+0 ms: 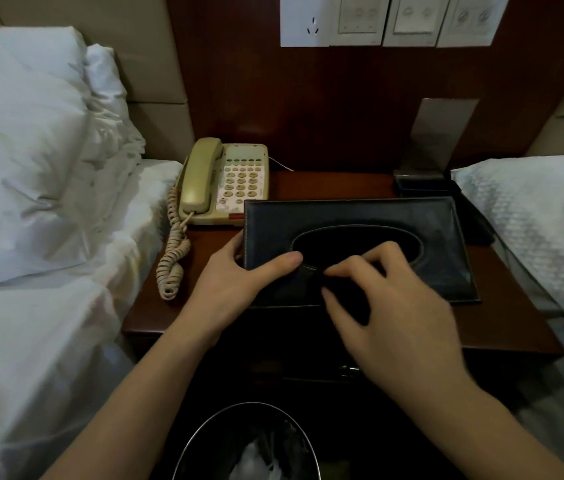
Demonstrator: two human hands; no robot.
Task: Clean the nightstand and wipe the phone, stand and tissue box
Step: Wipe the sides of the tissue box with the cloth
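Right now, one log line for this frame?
left hand: gripping tissue box corner | right hand: fingers at oval slot edge | phone: untouched | cloth: none visible

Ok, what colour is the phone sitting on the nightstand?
Beige, a yellowed cream, with a matching coiled cord; the phone shows best in the head view, at the nightstand's back left.

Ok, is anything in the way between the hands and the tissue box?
Nothing visible. The left hand already grips the near-left corner of the tissue box, thumb on its top. The right hand rests on the near edge, fingertips at the oval opening. The phone sits behind the box, clear of both hands.
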